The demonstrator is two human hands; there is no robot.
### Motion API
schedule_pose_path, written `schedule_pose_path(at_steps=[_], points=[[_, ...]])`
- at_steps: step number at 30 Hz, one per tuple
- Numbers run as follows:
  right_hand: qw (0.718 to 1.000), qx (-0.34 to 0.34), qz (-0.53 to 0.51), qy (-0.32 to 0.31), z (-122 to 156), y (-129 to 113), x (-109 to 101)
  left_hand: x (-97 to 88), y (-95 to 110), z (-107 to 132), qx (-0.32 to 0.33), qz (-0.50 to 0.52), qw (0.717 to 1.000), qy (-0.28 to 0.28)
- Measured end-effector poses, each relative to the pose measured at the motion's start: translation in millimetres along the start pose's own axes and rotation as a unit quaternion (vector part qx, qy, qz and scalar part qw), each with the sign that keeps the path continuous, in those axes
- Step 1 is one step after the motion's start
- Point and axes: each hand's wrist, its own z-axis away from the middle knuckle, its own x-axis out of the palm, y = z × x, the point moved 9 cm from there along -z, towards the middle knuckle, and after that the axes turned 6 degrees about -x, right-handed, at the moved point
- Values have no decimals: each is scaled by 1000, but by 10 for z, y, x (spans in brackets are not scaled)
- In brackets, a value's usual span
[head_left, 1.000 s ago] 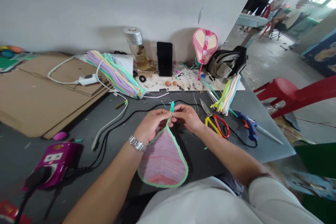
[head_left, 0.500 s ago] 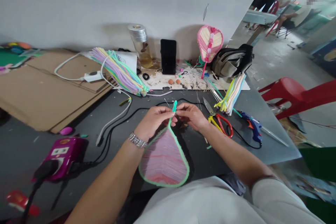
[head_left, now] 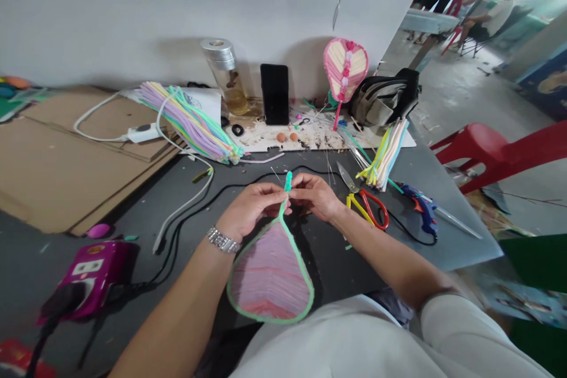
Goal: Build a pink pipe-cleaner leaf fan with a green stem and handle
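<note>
A leaf-shaped hand fan [head_left: 273,274] with a pink-purple face and a green fuzzy rim lies with its broad end toward me. Its green wrapped handle [head_left: 288,182] points away, toward the wall. My left hand [head_left: 261,204], with a metal watch on its wrist, is closed in a pinch on the handle near its base. From the other side my right hand [head_left: 314,195] pinches the same handle, fingertips close to the left ones. The handle's tip sticks up above both hands. Part of the grip is hidden behind my fingers.
Scissors [head_left: 367,207] and a blue glue gun [head_left: 423,209] lie to the right. Pipe-cleaner bundles [head_left: 190,121], a bottle [head_left: 230,80], a phone [head_left: 275,94] and a finished pink fan [head_left: 346,69] stand farther back. A purple power socket [head_left: 95,274] and cardboard [head_left: 80,159] are left.
The whole view has shifted slightly, so things appear a little farther left. Both hands keep their pinch on the fan handle, with little visible movement.
</note>
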Motion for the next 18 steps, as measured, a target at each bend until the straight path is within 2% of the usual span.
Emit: schedule_pose_path(at_steps=[7,13,18], points=[[1000,21,-19,-6,-18,55,41,-18,-54,-48,-1,37,999,3],[999,31,-36,-11,-10,94,71,45,-113,-49,-30,37,998,-37],[998,35,-45,-15,-11,138,109,27,-142,-28,-44,10,999,-19]])
